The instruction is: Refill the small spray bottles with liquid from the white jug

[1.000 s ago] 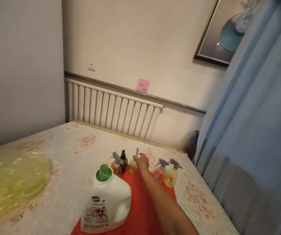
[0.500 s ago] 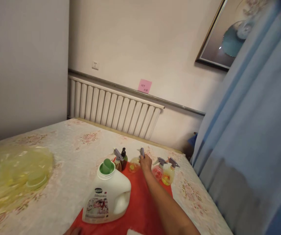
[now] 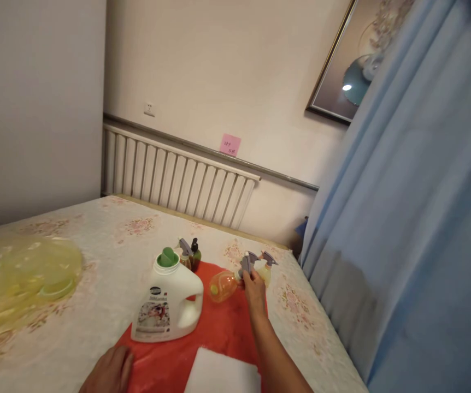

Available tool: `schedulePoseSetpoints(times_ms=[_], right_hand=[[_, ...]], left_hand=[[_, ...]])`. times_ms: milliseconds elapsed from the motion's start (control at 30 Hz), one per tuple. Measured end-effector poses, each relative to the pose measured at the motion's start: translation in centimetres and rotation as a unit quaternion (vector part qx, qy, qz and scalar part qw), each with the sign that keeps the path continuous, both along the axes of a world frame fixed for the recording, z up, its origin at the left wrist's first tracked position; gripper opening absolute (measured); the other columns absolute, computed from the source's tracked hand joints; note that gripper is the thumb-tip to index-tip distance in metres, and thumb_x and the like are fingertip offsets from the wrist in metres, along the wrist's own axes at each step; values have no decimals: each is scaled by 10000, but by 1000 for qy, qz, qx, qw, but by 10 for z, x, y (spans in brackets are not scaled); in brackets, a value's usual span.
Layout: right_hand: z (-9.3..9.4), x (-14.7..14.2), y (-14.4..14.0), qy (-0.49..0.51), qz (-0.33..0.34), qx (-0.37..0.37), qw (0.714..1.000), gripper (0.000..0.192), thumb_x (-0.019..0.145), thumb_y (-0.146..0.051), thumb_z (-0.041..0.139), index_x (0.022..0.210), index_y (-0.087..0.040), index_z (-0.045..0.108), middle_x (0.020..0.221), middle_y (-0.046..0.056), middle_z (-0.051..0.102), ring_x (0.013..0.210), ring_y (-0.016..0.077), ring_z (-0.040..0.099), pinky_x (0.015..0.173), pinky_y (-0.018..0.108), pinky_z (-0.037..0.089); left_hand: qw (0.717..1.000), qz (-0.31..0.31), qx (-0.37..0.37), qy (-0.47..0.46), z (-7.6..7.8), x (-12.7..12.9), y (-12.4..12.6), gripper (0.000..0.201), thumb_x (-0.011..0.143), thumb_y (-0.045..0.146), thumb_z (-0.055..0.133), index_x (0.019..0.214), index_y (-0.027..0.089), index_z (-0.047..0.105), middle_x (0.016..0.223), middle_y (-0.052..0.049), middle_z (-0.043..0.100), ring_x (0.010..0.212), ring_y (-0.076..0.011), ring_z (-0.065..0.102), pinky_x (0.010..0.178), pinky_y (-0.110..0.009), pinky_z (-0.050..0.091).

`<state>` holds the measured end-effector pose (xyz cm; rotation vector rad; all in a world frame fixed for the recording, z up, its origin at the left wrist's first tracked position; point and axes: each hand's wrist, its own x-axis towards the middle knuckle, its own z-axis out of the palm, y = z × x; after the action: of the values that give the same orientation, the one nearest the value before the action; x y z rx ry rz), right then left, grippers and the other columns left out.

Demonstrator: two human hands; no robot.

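Observation:
My right hand [image 3: 255,289] is closed around the grey trigger head of a spray bottle [image 3: 224,286] with orange liquid. That bottle lies tilted on its side, base to the left, over the red sheet [image 3: 227,322]. My left hand [image 3: 109,372] lies with fingers stretched at the sheet's lower left edge, holding nothing visible. Between the hands stands a white detergent jug [image 3: 178,319] with a green piece in its mouth. Just behind my right hand are two more trigger spray bottles [image 3: 265,270], partly hidden by it.
Behind the jug stand a trigger spray bottle [image 3: 185,256] and a dark pump bottle [image 3: 195,256]. A flat white slab [image 3: 223,374] lies in front. On the left sits a translucent yellow inflated-looking item [image 3: 26,278]. A blue curtain [image 3: 383,218] hangs at right.
My right hand has brought the spray bottle nearer and tipped it further into view. The camera has shifted, showing more of my left hand and the white slab.

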<state>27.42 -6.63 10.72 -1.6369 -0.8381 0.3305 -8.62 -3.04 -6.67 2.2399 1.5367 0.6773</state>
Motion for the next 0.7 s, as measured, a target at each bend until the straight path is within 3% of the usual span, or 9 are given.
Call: schedulePoseSetpoints(times_ms=[167,333,467,600,700], right_hand=[[-24,-19,-60,77,20,43,996,329,820,-436,551,886,-150,699,695,35,706,561,177,650,558,263,541],[-51,-40,-101,146,38,47,987,401,762,-514,628,854,-129,695,613,28,690,543,184,633,542,273,528],[-61,-57,-119,182,49,48,981,420,746,-527,664,846,-121,697,593,31,683,557,195,641,529,274,520],[-61,-73,-130,203,58,51,976,383,733,-513,705,798,-136,688,610,31,686,558,184,631,542,267,508],[-61,-83,-136,214,65,50,973,384,725,-523,719,772,-144,679,608,28,677,552,181,624,543,267,499]], left_hand=[[1000,-9,10,-23,16,0,-8,390,995,344,252,900,202,603,941,-61,662,951,-224,632,961,-375,443],[998,-17,5,-60,9,-7,4,336,935,393,342,852,215,615,896,-70,688,916,-255,653,918,-388,496],[995,5,5,-103,11,-8,5,296,884,383,400,873,212,641,924,-85,736,940,-282,680,922,-415,526],[987,-1,-2,-160,30,10,-21,297,892,413,424,967,220,636,1032,-79,759,1027,-286,690,971,-419,532],[981,-32,-35,-189,48,34,-51,396,890,458,462,1094,163,629,1126,-125,750,1062,-295,690,971,-391,542]])
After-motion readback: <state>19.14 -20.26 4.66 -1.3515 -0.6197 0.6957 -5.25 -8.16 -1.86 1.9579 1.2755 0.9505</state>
